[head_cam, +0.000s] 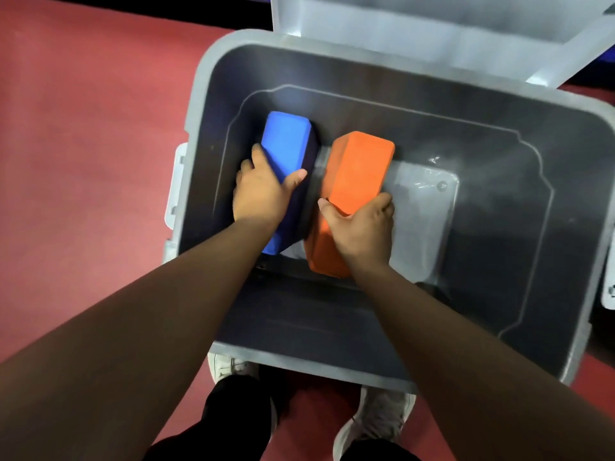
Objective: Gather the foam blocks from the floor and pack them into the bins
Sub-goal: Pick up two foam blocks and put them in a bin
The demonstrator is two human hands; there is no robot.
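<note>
Packing step, pretty clearly: two foam blocks are being set down inside the open grey bin (299, 314), one per hand. The blue block (286, 141) is gripped by the left hand (263, 194), with the thumb hooked over one long edge and the fingers curled round the other. The orange block (356, 164) is held the same way by the right hand (361, 224), clamped near its closer end. Both blocks are pointed away from the body and kept side by side with a narrow gap between them, over the left half of the bin. Whether the bottom is already touched can't be told from this angle. No other blocks are seen inside, so the job is probably at an early stage. Next, the blocks would likely need to be laid flat and snug against the left wall before being let go, so that space is saved on the right. They look light and squashy, so not much care should be needed. The bin's pale lid (432, 18) is flipped back behind it, and a latch (176, 188) can be made out on the left side. Everything sits on a red floor (83, 128), with two light shoes (233, 367) planted right up against the near rim.
</note>
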